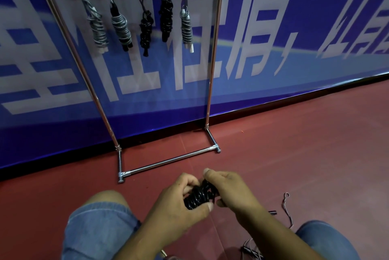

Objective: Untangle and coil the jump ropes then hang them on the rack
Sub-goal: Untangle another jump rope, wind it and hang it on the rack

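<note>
A black jump rope [199,195], wound into a tight coil, sits between both hands low in the centre. My left hand [179,200] grips the coil from the left, thumb under its near end. My right hand [230,189] holds the far end, fingers curled over it. The metal rack [212,55] stands against the wall ahead. Several coiled ropes hang from its top hooks: grey ones [99,28] [122,28] [187,28] and black ones [146,30] [166,17].
Loose thin ropes [287,209] and a tangle [250,249] lie on the red floor at lower right. The rack's base bar [168,161] lies just ahead of my hands. My knees in denim shorts [99,228] flank the hands. A blue banner wall [294,38] runs behind.
</note>
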### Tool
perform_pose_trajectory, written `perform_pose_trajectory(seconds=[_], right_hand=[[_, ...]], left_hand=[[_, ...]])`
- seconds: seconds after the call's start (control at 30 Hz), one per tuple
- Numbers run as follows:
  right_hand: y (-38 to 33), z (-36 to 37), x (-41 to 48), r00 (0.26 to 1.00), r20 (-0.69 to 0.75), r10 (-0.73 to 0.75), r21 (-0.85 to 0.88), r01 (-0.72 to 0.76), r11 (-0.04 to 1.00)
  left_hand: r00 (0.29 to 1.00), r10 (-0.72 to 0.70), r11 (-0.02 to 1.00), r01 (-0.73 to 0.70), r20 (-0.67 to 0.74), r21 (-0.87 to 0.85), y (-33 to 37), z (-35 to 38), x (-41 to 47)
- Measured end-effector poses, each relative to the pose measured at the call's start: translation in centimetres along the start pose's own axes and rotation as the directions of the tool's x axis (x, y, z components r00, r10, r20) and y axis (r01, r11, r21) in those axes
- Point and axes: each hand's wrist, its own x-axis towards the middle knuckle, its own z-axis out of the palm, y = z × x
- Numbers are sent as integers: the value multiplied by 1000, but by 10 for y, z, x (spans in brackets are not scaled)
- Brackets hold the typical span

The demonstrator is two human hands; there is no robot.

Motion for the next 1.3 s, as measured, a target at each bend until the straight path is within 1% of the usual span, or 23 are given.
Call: perform_pose_trajectory(seconds=[0.23, 0.43, 0.5, 0.67, 0.77, 0.93, 1.03, 1.13, 1.2, 1.3], right_hand=[[4, 0, 2, 997, -64, -51, -5, 51, 999], [9, 1, 3, 989, -126, -74, -65, 66, 996], [13, 3, 3, 986, -140, -94, -98, 80, 992], [16, 9, 4, 973, -183, -140, -117, 120, 986], [12, 8, 5, 965, -204, -167, -114, 146, 983], [5, 3, 9, 957, -209, -200, -81, 187, 979], [3, -3, 12, 944, -217, -249, -139, 222, 965], [3, -8, 14, 927, -232, -293, -186, 254, 949], [3, -8, 14, 926, -245, -287, -164, 252, 954], [3, -6, 15, 934, -256, -249, -56, 243, 968]], left_hand=[[1000, -9, 999, 8, 22, 34, -2, 2, 0], [999, -43, 999, 42, 23, 14, -2, 6, 4], [998, -52, 998, 51, 21, 39, -1, 6, 5], [996, -86, 992, 86, -4, 93, 3, 9, 10], [997, -81, 987, 80, 0, 136, 3, 10, 15], [996, -68, 957, 50, 55, 285, 10, 10, 22], [991, -79, 956, 45, 107, 291, 18, 12, 22], [986, -115, 954, 75, 122, 291, 23, 14, 22], [980, -141, 946, 92, 139, 311, 24, 13, 24], [970, -171, 945, 111, 174, 308, 24, 11, 29]])
